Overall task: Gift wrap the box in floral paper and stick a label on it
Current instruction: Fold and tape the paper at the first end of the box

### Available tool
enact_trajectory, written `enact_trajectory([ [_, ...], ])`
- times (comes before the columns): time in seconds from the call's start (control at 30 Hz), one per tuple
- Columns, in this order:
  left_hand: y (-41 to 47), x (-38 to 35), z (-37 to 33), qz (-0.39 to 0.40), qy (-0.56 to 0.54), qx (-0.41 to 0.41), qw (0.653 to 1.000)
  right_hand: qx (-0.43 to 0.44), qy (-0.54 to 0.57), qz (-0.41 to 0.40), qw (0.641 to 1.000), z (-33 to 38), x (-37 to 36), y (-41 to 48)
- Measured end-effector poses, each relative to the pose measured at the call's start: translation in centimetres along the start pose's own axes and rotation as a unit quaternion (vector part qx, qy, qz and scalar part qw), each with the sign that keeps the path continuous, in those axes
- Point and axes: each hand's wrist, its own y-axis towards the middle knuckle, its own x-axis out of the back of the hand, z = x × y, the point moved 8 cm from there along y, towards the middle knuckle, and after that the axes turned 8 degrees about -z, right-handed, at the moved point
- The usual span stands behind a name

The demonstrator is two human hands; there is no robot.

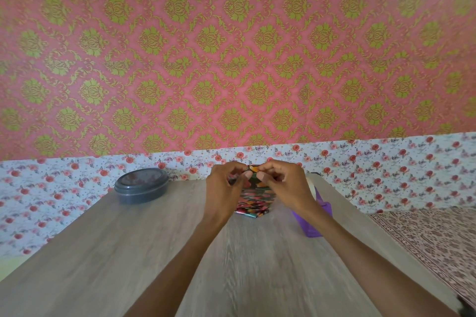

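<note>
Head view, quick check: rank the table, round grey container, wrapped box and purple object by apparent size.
Largest to smallest:
1. table
2. round grey container
The wrapped box and purple object are both partly hidden, so I can't rank them.

Glossy floral paper (253, 201) on the box, matt wood-grain table (144, 252); dark plastic container (141, 185) — smooth, translucent lid
</note>
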Motion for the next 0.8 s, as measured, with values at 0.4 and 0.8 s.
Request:
enact_trajectory([
  [0.4, 0.6, -0.9, 0.3, 0.009, 0.031, -0.032, 0.999, -0.054, 0.036, -0.091, 0.994, -0.7, 0.5, 0.1],
  [0.8, 0.7, 0.0, 0.5, -0.032, -0.002, -0.015, 0.999, -0.022, 0.032, -0.065, 0.997, 0.1, 0.5, 0.5],
])
